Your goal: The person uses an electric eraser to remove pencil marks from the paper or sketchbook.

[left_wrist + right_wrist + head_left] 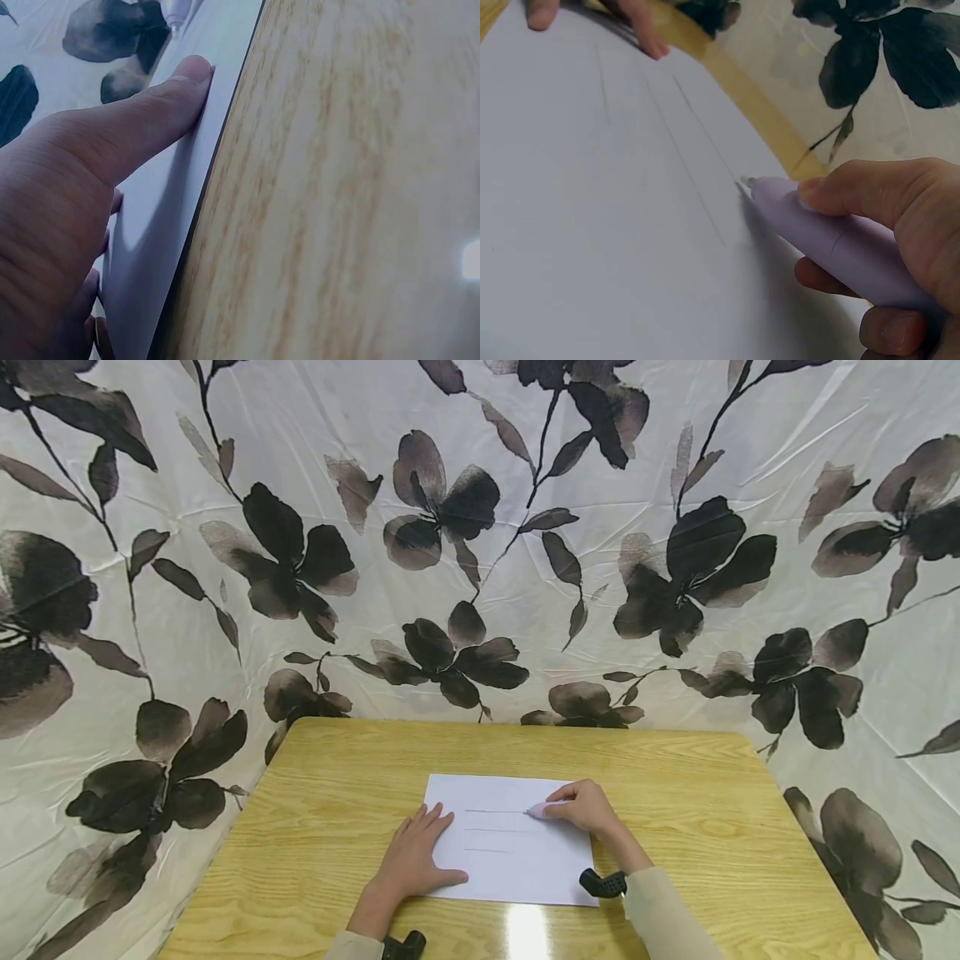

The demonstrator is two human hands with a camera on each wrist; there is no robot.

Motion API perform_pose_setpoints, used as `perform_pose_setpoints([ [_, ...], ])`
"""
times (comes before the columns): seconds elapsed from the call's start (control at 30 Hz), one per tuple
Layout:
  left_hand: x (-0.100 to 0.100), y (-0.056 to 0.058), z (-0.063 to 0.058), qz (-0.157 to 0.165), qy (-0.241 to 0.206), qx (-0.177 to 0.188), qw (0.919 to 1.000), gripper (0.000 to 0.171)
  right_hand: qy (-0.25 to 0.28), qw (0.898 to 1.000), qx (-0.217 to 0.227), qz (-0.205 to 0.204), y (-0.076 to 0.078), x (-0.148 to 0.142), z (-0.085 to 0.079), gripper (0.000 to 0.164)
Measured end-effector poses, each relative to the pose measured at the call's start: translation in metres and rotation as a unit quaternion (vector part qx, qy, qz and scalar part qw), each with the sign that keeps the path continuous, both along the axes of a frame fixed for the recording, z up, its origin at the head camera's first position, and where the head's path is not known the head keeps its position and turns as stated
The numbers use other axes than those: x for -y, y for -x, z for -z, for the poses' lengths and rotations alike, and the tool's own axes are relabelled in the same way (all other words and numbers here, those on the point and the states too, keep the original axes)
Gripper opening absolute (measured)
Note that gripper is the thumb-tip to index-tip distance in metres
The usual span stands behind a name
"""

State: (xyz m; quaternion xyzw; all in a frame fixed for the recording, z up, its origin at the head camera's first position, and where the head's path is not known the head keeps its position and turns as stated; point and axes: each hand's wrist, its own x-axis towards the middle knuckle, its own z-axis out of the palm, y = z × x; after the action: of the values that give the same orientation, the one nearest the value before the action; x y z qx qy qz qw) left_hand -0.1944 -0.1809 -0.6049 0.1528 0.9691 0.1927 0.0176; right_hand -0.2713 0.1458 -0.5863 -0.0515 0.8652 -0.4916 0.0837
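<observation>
A white sheet of paper (pixel 525 868) lies on the wooden table, with three thin dark lines drawn across it. My right hand (pixel 585 808) grips a thick lilac electric eraser (pixel 832 240), shaped like a fat pen. Its small pale tip is at the right end of the top line (pixel 705 130), and the shadow meets it there. My left hand (pixel 416 856) rests spread over the paper's left edge, fingers fairly straight. In the left wrist view, the thumb (pixel 150 124) lies along the sheet near its front edge.
The yellow wooden table (pixel 337 777) reaches back to a floral cloth (pixel 525 635) hanging behind and at both sides. Each wrist wears a black camera (pixel 602 883). A bright glare lies on the table in front of the sheet.
</observation>
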Motion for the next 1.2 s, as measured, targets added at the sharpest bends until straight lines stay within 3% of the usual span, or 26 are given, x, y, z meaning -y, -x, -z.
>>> perform_pose_setpoints([
  [0.83, -0.0002, -0.0012, -0.0013, 0.009, -0.01, 0.0, 0.9999, 0.104, -0.036, 0.999, -0.009, 0.012, -0.0003, 0.0033, -0.0033, 0.015],
  [1.07, -0.0008, -0.0011, -0.0018, 0.005, -0.004, 0.009, 0.9999, 0.104, -0.033, 0.999, -0.019, -0.011, -0.0015, 0.0077, -0.0066, 0.016],
  [1.2, 0.0024, -0.0011, -0.0015, 0.01, -0.002, 0.007, 0.9999, 0.104, -0.047, 0.999, -0.016, 0.008, -0.0013, 0.009, -0.0075, 0.015],
])
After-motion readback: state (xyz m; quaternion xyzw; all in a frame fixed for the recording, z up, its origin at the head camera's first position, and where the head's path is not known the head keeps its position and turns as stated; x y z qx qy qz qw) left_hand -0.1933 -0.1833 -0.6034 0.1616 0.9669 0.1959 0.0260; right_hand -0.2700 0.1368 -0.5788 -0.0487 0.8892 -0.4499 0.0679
